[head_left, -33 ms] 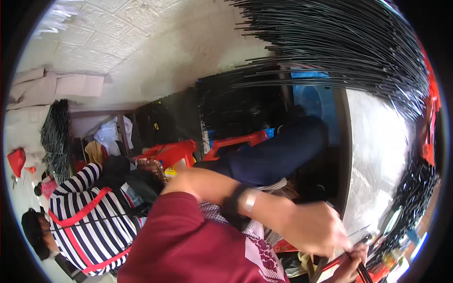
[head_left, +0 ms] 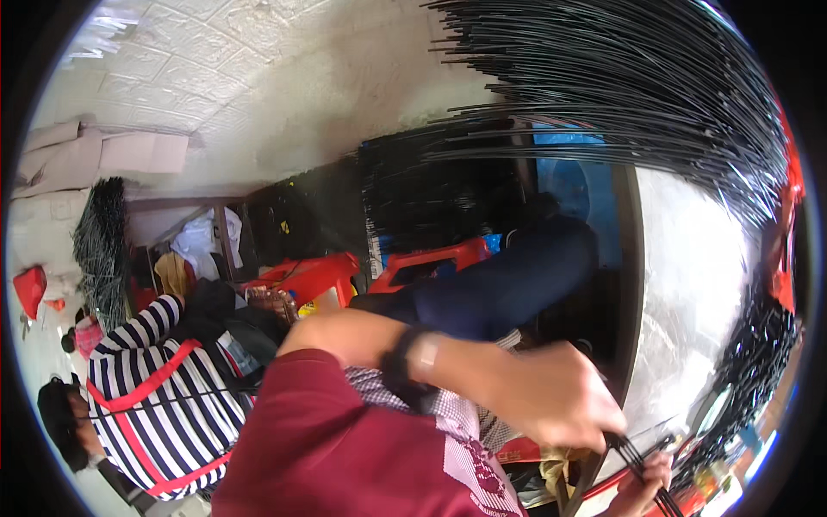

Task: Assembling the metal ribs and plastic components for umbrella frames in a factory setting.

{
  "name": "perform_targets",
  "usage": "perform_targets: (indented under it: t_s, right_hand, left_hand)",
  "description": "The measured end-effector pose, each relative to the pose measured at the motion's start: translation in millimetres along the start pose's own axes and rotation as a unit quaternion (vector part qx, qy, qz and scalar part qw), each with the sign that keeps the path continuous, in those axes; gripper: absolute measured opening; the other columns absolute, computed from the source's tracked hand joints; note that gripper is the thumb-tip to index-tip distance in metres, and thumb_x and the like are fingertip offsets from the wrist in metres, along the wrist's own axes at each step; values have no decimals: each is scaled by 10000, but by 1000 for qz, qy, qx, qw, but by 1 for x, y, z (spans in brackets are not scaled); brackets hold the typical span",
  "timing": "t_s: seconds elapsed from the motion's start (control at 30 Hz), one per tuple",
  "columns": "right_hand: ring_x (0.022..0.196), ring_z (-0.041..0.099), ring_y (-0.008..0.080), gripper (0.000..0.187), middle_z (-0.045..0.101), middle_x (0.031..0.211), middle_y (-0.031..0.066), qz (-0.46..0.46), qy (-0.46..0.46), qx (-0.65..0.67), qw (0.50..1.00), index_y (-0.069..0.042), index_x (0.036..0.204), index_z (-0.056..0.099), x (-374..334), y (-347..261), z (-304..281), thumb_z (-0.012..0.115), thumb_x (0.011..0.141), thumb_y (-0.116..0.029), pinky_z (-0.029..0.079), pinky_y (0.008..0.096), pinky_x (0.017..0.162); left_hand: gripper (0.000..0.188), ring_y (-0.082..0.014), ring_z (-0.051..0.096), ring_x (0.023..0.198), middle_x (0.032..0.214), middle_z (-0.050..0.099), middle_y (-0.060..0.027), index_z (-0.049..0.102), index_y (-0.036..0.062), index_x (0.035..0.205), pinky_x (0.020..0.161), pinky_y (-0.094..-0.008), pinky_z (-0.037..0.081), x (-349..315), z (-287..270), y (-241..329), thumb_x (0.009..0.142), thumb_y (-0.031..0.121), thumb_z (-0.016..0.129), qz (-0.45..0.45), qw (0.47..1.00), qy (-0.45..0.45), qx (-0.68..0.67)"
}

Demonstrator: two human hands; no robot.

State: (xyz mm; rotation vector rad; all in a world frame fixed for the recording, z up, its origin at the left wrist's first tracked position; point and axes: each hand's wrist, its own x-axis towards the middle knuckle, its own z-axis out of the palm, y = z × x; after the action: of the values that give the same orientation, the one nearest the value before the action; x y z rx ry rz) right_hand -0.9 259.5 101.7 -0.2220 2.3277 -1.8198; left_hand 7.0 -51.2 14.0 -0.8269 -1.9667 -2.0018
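Note:
My left hand (head_left: 560, 396), with a dark band round its wrist, reaches across to the lower right. Its blurred fingers are closed on the upper end of a few thin black rods (head_left: 636, 461). Lower down, the fingers of my right hand (head_left: 644, 489) wrap round the same rods near the picture's bottom edge. Both hands are beside the corner of a pale, shiny tabletop (head_left: 680, 319). The rods' lower ends run out of view.
A large bundle of black rods (head_left: 603, 77) juts out at upper right. Dark shiny pieces (head_left: 749, 370) are heaped along the tabletop's far right. Red plastic stools (head_left: 323, 274) stand beyond my dark-trousered leg (head_left: 508, 280). A person in a striped top (head_left: 164, 405) sits at left.
My left hand has shifted up and left, away from my right hand. More of the black rods now shows between the two hands.

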Motion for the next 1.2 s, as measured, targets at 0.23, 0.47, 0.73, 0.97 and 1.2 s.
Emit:
perform_targets:
  t_s: [0.23,0.47,0.73,0.97,1.2]
  right_hand:
    - [773,566,234,284,570,836,105,66,188,-152,968,-57,803,585,25,13,2,533,953,-292,474,336,648]
    - [683,267,120,332,265,769,18,5,396,85,914,-89,717,343,34,45,25,421,1012,-222,279,246,670]
    - [586,282,109,381,314,729,13,-10,319,40,947,-96,674,366,-31,59,23,471,986,-287,241,250,513]
    - [505,524,181,155,572,589,114,86,292,36,952,35,588,579,-16,55,38,603,695,-75,431,289,502]
    - [511,530,213,155,600,617,140,119,311,17,943,58,592,595,-3,41,40,583,678,-70,456,322,523]
  left_hand:
    - [155,-92,618,661,754,690,-46,694,6,942,616,-265,499,-161,-142,-69,898,149,655,-429,852,229,194]
    - [320,-142,653,799,855,709,-67,701,29,997,731,-301,507,-327,-162,-284,897,330,666,-503,822,160,214]
    - [378,-298,660,1000,1037,699,-174,675,18,1066,863,-391,506,-247,-104,-412,862,335,666,-417,846,-7,333]
    - [392,-312,622,998,1094,656,-153,624,41,1144,953,-408,465,-20,45,-539,966,379,538,-283,904,-195,255]
    - [412,-313,581,1050,1151,606,-162,578,28,1187,978,-406,439,72,240,-575,967,374,541,-193,939,-275,81]
